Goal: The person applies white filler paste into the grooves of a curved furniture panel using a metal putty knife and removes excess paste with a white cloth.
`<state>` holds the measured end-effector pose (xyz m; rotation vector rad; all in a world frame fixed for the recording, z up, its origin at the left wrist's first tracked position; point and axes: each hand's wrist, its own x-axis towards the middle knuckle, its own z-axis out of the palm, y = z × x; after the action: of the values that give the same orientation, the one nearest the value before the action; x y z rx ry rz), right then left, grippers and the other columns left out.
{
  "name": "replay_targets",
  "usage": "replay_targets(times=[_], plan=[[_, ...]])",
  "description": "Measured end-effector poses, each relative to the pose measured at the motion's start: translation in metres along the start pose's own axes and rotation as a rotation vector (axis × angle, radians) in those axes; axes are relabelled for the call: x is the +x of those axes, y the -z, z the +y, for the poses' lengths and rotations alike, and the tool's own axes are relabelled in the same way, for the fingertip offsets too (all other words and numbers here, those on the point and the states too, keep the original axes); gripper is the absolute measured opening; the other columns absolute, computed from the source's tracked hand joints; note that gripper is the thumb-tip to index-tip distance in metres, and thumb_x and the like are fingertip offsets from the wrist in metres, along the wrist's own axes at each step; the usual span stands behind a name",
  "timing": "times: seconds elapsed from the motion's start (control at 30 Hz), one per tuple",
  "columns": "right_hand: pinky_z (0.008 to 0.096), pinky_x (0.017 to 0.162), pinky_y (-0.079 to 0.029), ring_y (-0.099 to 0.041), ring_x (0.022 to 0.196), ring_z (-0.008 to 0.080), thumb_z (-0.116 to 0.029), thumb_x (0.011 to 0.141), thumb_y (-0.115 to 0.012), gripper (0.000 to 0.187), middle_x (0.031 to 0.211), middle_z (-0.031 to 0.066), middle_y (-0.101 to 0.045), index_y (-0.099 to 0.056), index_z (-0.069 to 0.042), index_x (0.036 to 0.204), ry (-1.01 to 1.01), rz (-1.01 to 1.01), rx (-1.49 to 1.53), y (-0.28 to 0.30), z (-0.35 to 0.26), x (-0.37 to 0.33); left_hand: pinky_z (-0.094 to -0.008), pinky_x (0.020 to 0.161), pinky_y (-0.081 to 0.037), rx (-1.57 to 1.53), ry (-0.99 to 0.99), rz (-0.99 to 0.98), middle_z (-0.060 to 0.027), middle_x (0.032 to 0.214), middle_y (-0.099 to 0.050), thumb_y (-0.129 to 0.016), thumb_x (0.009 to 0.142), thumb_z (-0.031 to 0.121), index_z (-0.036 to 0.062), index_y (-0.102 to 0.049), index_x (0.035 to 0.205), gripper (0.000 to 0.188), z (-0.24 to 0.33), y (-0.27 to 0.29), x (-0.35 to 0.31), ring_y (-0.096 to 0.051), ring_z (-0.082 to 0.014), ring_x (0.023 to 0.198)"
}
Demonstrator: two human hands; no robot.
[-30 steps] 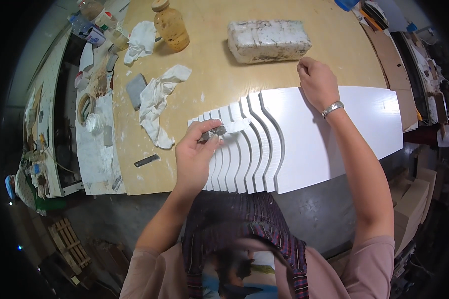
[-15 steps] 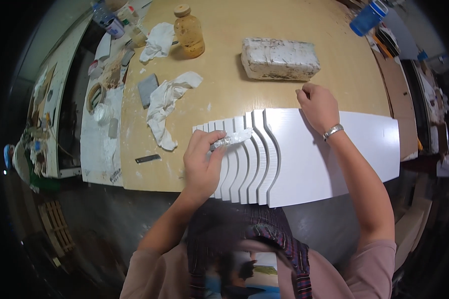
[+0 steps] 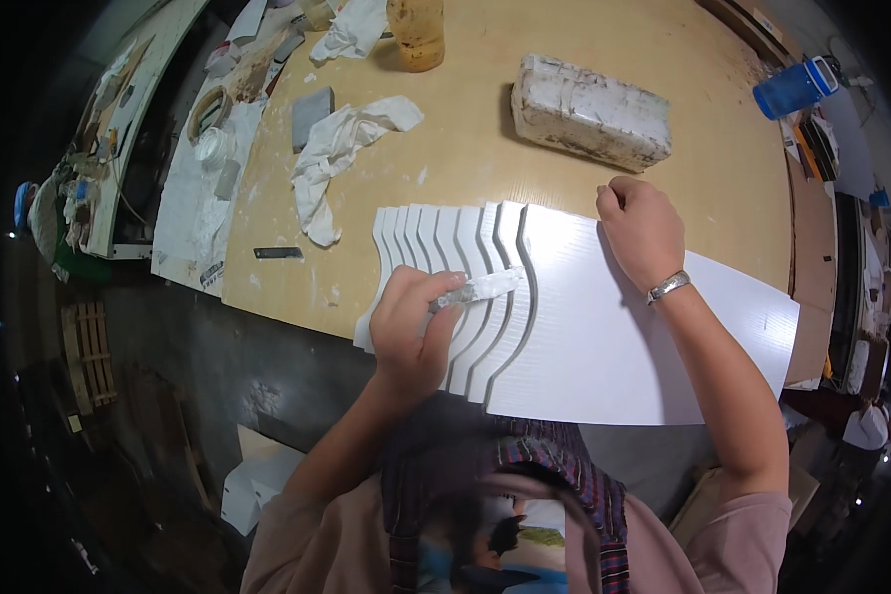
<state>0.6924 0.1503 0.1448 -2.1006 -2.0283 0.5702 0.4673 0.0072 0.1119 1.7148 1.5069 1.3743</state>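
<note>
A stack of white boards [image 3: 624, 327] lies fanned out in front of me, their wavy left edges stepped one behind another. My left hand [image 3: 416, 317] pinches a small flat scraper [image 3: 480, 289] smeared with white paste, its tip over the wavy edge of the top boards. At the far edge of the top board rests my right hand [image 3: 641, 228], closed, with thumb and finger pressed together. Whatever it may hold is too small to make out. A metal bracelet [image 3: 669, 287] circles that wrist.
Beyond the boards sits a wrapped whitish block [image 3: 592, 114]. To the left lie a crumpled white cloth [image 3: 342, 158], a grey pad [image 3: 312, 117] and a short dark blade [image 3: 278, 253]. An amber bottle [image 3: 418, 40] stands farther back; a blue jug [image 3: 790, 89] is at far right.
The view has turned and shifted, so the table items sit differently in it. The scraper tip has moved right, across the wavy edges. My right hand stays closed at the far board edge.
</note>
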Motion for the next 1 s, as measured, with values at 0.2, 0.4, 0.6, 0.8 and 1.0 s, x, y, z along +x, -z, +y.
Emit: replay_targets(times=[0.2,0.4,0.6,0.8,1.0], plan=[[0.0470,0.065,-0.050,-0.064,0.067,0.0375,-0.026,0.091,-0.053,0.032,0.070,0.0186,-0.066,-0.068,-0.002,0.077,0.009,-0.004,-0.019,0.001,-0.002,-0.001,-0.0302,0.069,-0.047,-0.020,-0.033,-0.006,-0.0161,0.090,-0.063,-0.061,0.079,-0.010,-0.0033,-0.064,0.105,0.027,-0.001,-0.007,0.001,-0.059,-0.0245,0.077],[0.0472,0.063,-0.049,-0.063,0.066,0.0379,-0.027,0.090,-0.053,0.032,0.069,0.0190,-0.065,-0.067,-0.002,0.076,0.006,-0.003,-0.026,0.001,-0.003,0.001,-0.0293,0.065,-0.047,-0.043,-0.105,0.020,-0.0161,0.089,-0.063,-0.061,0.078,-0.012,-0.0026,-0.065,0.106,0.030,-0.004,-0.009,0.003,-0.059,-0.0247,0.072],[0.0475,0.061,-0.047,-0.061,0.064,0.0381,-0.027,0.090,-0.052,0.032,0.068,0.0190,-0.064,-0.065,-0.002,0.074,0.036,0.042,-0.021,-0.003,0.002,0.001,-0.0294,0.063,-0.046,-0.039,-0.064,-0.011,-0.0151,0.089,-0.063,-0.061,0.076,-0.014,-0.0017,-0.065,0.105,0.032,-0.010,-0.010,0.006,-0.059,-0.0237,0.072],[0.0471,0.059,-0.046,-0.059,0.062,0.0379,-0.027,0.089,-0.053,0.032,0.065,0.0183,-0.062,-0.064,-0.002,0.072,0.027,0.057,-0.037,-0.003,0.001,0.001,-0.0296,0.062,-0.046,-0.043,-0.053,-0.019,-0.0146,0.089,-0.062,-0.061,0.077,-0.014,-0.0016,-0.066,0.105,0.031,-0.008,-0.008,0.008,-0.059,-0.0236,0.071],[0.0468,0.059,-0.046,-0.059,0.061,0.0377,-0.027,0.089,-0.053,0.032,0.064,0.0180,-0.062,-0.064,-0.002,0.071,0.011,0.054,-0.030,-0.005,0.000,0.001,-0.0300,0.061,-0.046,-0.037,-0.067,-0.011,-0.0144,0.087,-0.061,-0.064,0.077,-0.012,-0.0019,-0.067,0.103,0.028,-0.008,-0.004,0.015,-0.058,-0.0239,0.070]])
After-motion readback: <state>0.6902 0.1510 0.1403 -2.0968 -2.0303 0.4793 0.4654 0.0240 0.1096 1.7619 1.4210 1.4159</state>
